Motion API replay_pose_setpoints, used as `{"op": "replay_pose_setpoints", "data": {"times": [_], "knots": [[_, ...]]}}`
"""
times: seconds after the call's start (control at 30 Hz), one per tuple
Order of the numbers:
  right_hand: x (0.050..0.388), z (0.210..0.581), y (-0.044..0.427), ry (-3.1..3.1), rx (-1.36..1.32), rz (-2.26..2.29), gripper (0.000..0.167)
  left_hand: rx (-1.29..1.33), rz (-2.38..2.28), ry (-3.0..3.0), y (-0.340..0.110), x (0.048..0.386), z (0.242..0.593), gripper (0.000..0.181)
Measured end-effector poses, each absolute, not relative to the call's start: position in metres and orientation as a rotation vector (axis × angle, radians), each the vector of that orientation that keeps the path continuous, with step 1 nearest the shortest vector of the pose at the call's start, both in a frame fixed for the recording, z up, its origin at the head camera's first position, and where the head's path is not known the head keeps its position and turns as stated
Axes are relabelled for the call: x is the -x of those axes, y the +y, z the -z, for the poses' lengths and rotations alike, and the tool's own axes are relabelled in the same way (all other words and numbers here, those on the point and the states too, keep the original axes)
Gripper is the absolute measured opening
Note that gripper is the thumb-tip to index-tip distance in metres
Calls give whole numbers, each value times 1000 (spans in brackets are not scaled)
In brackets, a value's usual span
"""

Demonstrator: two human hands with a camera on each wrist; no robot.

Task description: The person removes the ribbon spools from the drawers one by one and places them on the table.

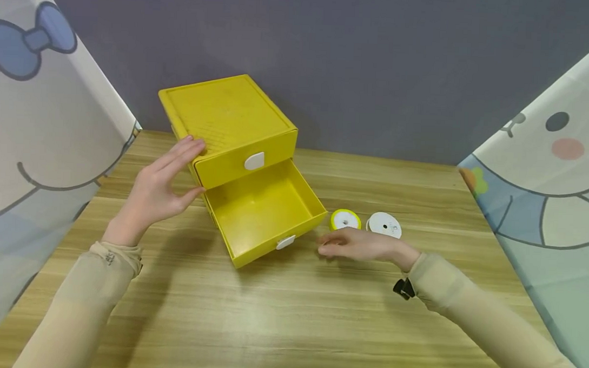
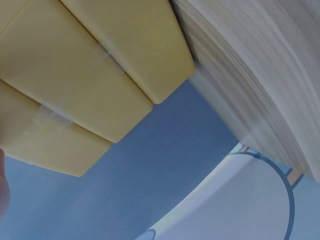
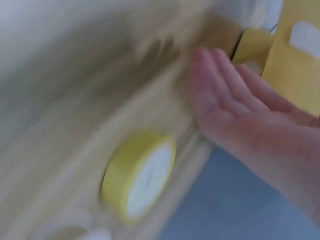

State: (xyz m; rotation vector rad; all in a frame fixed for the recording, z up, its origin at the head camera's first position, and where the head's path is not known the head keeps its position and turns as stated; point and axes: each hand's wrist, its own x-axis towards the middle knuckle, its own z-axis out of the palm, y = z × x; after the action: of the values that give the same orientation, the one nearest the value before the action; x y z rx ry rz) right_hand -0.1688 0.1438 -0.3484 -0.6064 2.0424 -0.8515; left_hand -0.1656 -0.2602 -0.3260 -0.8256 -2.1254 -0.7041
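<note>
Apparently steadying the yellow cabinet (image 1: 229,114) left of centre, its lower drawer (image 1: 259,207) out, with our wide-spread left hand (image 1: 160,193), we probably next need our empty, loosely bent right hand (image 1: 360,245) to pinch the yellow-rimmed spool (image 1: 346,219) right of centre.

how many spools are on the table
2: the yellow spool sits right of the open drawer, and the white spool lies right of that, both just beyond the right hand. Another could be hidden under that hand.
</note>
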Motion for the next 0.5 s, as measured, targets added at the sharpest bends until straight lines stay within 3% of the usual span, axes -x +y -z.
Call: {"op": "replay_pose_setpoints", "data": {"times": [0.17, 0.5], "knots": [[169, 359, 112, 1814, 558, 1033, 54, 830, 711, -2122, -261, 165, 328, 89], [165, 366, 80, 1616, 427, 1212, 59, 822, 689, -2129, -260, 165, 325, 89]]}}
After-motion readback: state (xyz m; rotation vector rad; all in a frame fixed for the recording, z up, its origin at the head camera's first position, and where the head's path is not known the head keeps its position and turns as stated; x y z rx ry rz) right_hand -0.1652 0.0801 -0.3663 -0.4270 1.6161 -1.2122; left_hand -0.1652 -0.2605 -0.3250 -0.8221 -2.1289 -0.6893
